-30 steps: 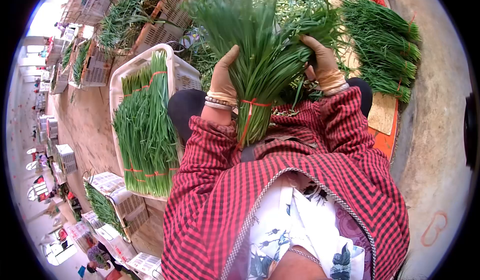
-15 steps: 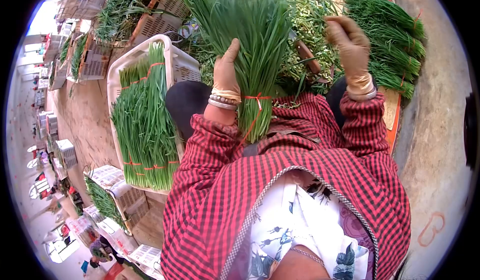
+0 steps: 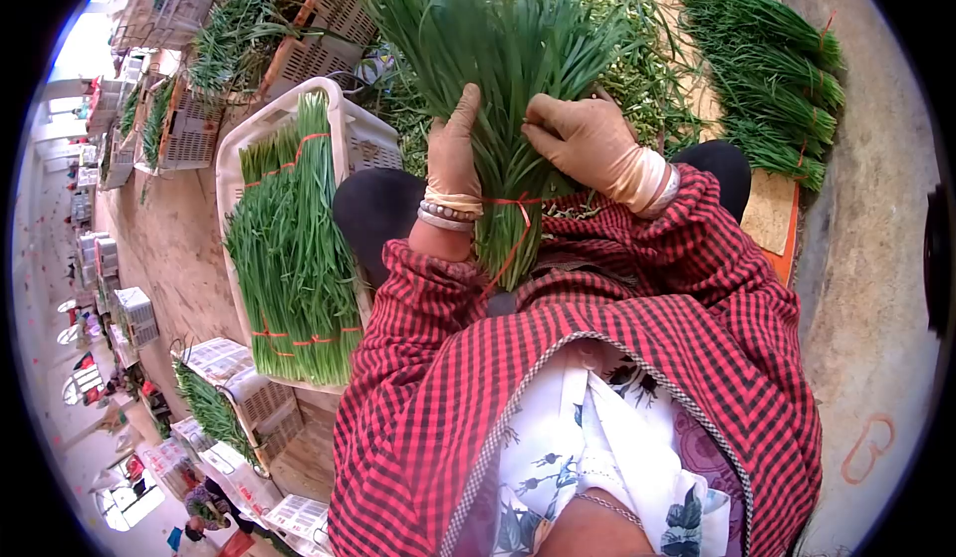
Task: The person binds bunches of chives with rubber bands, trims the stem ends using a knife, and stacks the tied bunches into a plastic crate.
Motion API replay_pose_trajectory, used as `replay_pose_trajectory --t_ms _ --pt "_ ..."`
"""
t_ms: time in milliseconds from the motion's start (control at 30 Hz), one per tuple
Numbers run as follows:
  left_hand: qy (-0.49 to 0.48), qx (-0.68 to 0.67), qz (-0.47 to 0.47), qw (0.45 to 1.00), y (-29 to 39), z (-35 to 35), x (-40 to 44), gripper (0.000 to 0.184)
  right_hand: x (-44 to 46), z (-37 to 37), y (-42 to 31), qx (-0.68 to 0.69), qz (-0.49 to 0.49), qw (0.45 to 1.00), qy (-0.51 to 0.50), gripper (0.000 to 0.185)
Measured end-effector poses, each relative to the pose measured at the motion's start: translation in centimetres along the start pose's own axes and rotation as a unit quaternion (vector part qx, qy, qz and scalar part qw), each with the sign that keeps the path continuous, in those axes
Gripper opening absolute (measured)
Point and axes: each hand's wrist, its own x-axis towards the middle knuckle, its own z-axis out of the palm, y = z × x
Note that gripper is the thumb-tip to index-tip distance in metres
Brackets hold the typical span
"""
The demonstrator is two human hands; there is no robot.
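Note:
Upright over my lap is a large bunch of garlic chives (image 3: 498,109), bound low down with a red tie (image 3: 513,201) whose loose end hangs over the stalks. My left hand (image 3: 455,154), in a thin tan glove, holds the bunch's left side with the thumb pointing up. On the other side, my gloved right hand (image 3: 588,149) has its thumb and forefinger pinched against the leaves. The exact leaves between those fingertips are hard to make out. Blurred leaf tips spread away from me.
A white crate (image 3: 344,124) of tied chives (image 3: 294,248) stands at left. More tied bunches (image 3: 767,69) lie on the board at right. Loose leaf trimmings (image 3: 647,89) cover the area beyond my hands. Other crates (image 3: 189,124) stand farther left.
My right hand has come left and down from over the trimmings to the bunch's right side. A knife handle seen earlier is now mostly hidden behind it. My left hand keeps its hold.

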Motion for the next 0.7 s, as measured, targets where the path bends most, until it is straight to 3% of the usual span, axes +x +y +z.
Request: replay_pose_trajectory --t_ms 33,100,133,167,233,300,333,367,433,467,533,700 --pt "0.0 -0.002 0.0 1.0 -0.1 -0.1 0.0 0.033 -0.4 0.1 0.6 -0.001 -0.001 1.0 -0.001 0.014" --pt "0.003 0.0 -0.005 1.0 -0.4 -0.1 0.0 0.036 -1.0 0.1 2.0 0.169 0.038 0.985 0.002 0.011" --pt "0.005 -0.003 -0.006 1.0 -0.6 -0.1 0.1 0.037 -1.0 -0.9 2.4 0.121 0.081 0.989 -0.017 0.011" --pt "0.004 -0.003 -0.006 1.0 -0.7 -0.4 0.2 0.037 -1.2 -1.1 3.9 0.134 0.047 0.989 0.041 0.012" --pt "-0.009 -0.04 -0.019 0.999 -0.6 -0.9 0.4 0.037 -1.4 -2.7 6.9 0.029 0.146 0.988 0.041 0.016" --pt "-0.005 -0.022 -0.008 1.0 -0.3 -0.8 0.1 0.037 -1.5 -5.0 8.4 -0.176 0.232 0.957 -0.01 0.019" --pt "0.0 -0.006 0.002 1.0 -0.1 -0.6 -0.3 0.036 -1.5 -4.8 9.4 -0.213 0.129 0.96 0.128 0.025" --pt "-0.001 -0.004 0.002 1.0 0.1 -0.2 -0.5 0.036 -1.6 -5.1 10.4 -0.213 0.129 0.96 0.129 0.025" --pt "0.0 0.03 0.021 0.999 0.4 1.2 -1.1 0.039 0.6 -8.0 5.6 -0.092 -0.013 0.965 0.244 0.026" --pt "-0.004 0.033 0.019 0.999 0.3 1.8 -1.3 0.039 1.5 -8.2 4.5 -0.093 -0.009 0.964 0.249 0.026" --pt "-0.001 0.059 0.032 0.998 0.3 2.9 -1.6 0.039 2.9 -8.4 3.0 -0.167 -0.173 0.943 0.229 0.024" --pt "-0.022 0.086 0.047 0.995 0.1 3.7 -2.2 0.04 4.3 -7.0 6.2 -0.257 -0.077 0.948 0.17 0.028"
